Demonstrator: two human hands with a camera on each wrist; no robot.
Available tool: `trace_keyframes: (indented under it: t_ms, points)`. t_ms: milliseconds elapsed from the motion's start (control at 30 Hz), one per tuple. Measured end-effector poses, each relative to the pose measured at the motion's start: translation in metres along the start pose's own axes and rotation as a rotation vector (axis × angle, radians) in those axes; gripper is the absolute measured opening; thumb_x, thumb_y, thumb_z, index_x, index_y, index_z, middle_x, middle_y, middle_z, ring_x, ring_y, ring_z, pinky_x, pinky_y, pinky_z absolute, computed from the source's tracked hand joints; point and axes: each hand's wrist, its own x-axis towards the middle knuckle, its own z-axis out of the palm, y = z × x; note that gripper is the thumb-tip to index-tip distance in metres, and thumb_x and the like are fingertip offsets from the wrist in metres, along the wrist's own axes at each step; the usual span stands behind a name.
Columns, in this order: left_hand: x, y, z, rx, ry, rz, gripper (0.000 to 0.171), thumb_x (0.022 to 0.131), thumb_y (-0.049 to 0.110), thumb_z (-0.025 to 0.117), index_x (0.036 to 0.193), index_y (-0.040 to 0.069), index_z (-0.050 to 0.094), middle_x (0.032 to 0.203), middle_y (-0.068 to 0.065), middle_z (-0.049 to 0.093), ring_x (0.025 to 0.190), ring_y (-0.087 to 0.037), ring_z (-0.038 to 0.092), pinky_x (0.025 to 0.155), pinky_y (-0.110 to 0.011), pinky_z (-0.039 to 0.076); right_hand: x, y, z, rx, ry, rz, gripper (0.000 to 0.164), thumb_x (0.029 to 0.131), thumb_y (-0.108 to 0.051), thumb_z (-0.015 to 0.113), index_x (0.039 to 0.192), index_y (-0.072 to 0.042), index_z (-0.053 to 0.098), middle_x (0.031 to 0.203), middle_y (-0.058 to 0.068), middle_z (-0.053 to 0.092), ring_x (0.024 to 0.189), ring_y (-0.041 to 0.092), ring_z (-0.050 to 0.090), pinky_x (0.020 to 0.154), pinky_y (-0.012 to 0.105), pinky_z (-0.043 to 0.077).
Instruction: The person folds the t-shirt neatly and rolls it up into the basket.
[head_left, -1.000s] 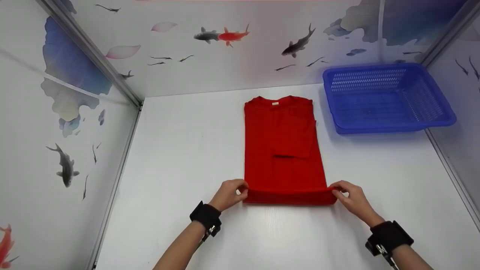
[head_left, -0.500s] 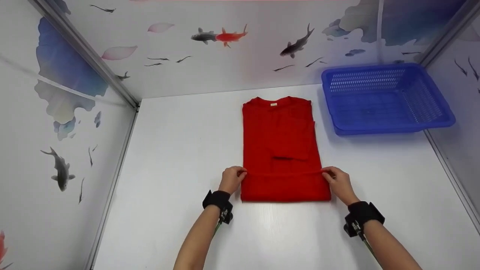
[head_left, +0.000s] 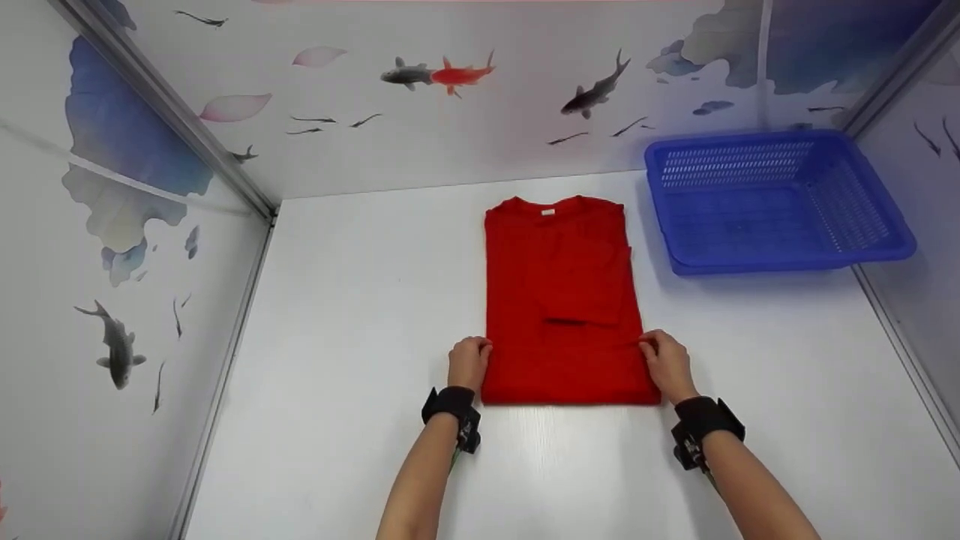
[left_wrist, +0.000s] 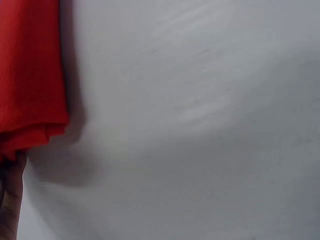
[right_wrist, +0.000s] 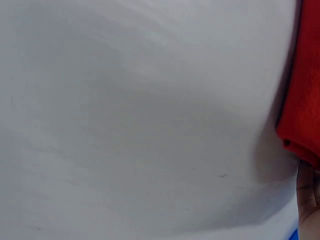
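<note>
A red shirt (head_left: 517,285) lies flat on the white table, its collar and small white label at the far end. Its near end is turned up into a band (head_left: 570,379) across the width. At the band's left edge my left hand (head_left: 469,362) pinches the cloth between thumb and fingers. My right hand (head_left: 667,365) pinches the opposite edge the same way. In the left wrist view, fingers (left_wrist: 13,195) meet layered red cloth (left_wrist: 32,75) at the far left. The right wrist view has fingers (right_wrist: 306,192) at the cloth's folded corner (right_wrist: 300,135); the fingertips are partly hidden.
A blue plastic basket (head_left: 679,262) with slotted sides stands at the back right, close beside the shirt. White walls (head_left: 337,165) printed with fish and petals enclose the table (head_left: 360,300) at the back and both sides.
Both hands have carried the shirt's near edge away from me and laid it down flat, so the turned-up band is wider. The basket stays put.
</note>
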Motion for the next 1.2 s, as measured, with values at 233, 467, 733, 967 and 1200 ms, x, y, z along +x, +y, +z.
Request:
trace_keyframes:
  t_ms: [233,467,733,967,1200]
  points:
    - [-0.003,0.003,0.01,0.229,0.111,0.092,0.005,0.087,0.003,0.071,0.087,-0.002,0.072,0.082,-0.012,0.062,0.075,-0.027,0.065,0.067,-0.033,0.055,0.001,-0.001,0.01,-0.076,0.1,-0.009,0.011,0.09,0.004,0.061,0.097,0.014,0.061,0.09,0.029,0.058,0.087,0.044,0.057,0.08,0.052,0.046]
    - [-0.005,-0.003,0.011,0.196,0.174,0.088,0.007,0.085,0.005,0.074,0.087,0.0,0.071,0.081,-0.011,0.061,0.076,-0.027,0.063,0.069,-0.033,0.053,0.002,0.0,0.008,-0.099,0.133,-0.014,0.015,0.088,0.005,0.064,0.097,0.016,0.062,0.087,0.028,0.058,0.084,0.043,0.058,0.078,0.052,0.047]
    - [-0.027,-0.009,-0.002,0.169,0.241,0.365,0.011,0.082,0.008,0.078,0.088,0.004,0.07,0.085,-0.008,0.059,0.078,-0.023,0.057,0.069,-0.031,0.049,-0.021,-0.002,-0.007,-0.1,0.152,-0.183,0.01,0.085,0.009,0.066,0.095,0.011,0.065,0.088,0.022,0.059,0.082,0.038,0.059,0.072,0.048,0.05]
    - [-0.063,-0.019,-0.003,0.263,0.19,0.682,0.014,0.075,0.012,0.084,0.086,0.008,0.076,0.087,-0.001,0.064,0.083,-0.017,0.056,0.069,-0.026,0.044,-0.062,0.018,-0.006,-0.158,0.222,-0.607,0.029,0.063,0.014,0.082,0.085,0.0,0.069,0.085,0.009,0.063,0.079,0.026,0.059,0.075,0.019,0.047]
    - [-0.074,-0.03,0.001,0.387,0.161,0.751,0.026,0.073,0.013,0.085,0.098,0.007,0.078,0.095,-0.002,0.072,0.089,-0.016,0.064,0.077,-0.026,0.05,-0.077,0.03,-0.001,-0.29,0.164,-0.692,0.042,0.056,0.012,0.086,0.095,0.002,0.073,0.096,0.01,0.066,0.089,0.026,0.062,0.08,0.029,0.052]
